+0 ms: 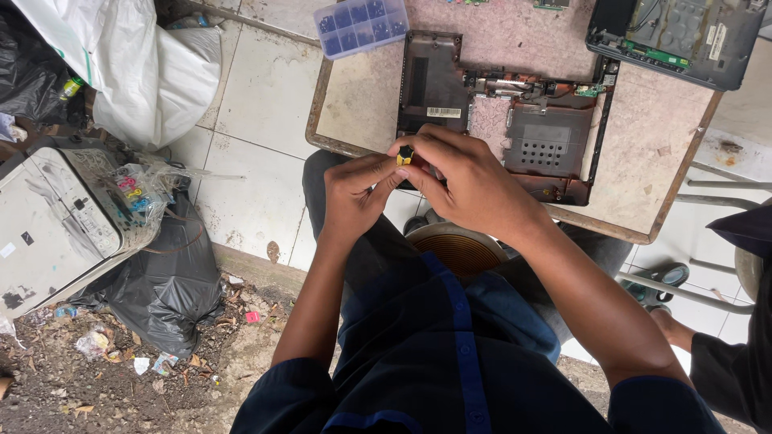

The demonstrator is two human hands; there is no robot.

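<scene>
A: Where is the yellow-and-black tool (405, 155)?

B: Pinched between both grips, left hand (354, 193) and right hand (466, 181) closed on it, just before the opened laptop base (507, 112) on the bench (362, 100).

Dressed in a dark navy shirt (450, 362) with short sleeves, each ending just above the elbow. Brighter blue placket down the middle, set with small matching buttons. Thin blue trim along a seam near the bottom edge of the view. Cloth creased and bunched across the lap. Dark grey trousers (362, 241) over the thighs. Forearms, wrists and both hands bare; no watch, ring or glove visible.
</scene>
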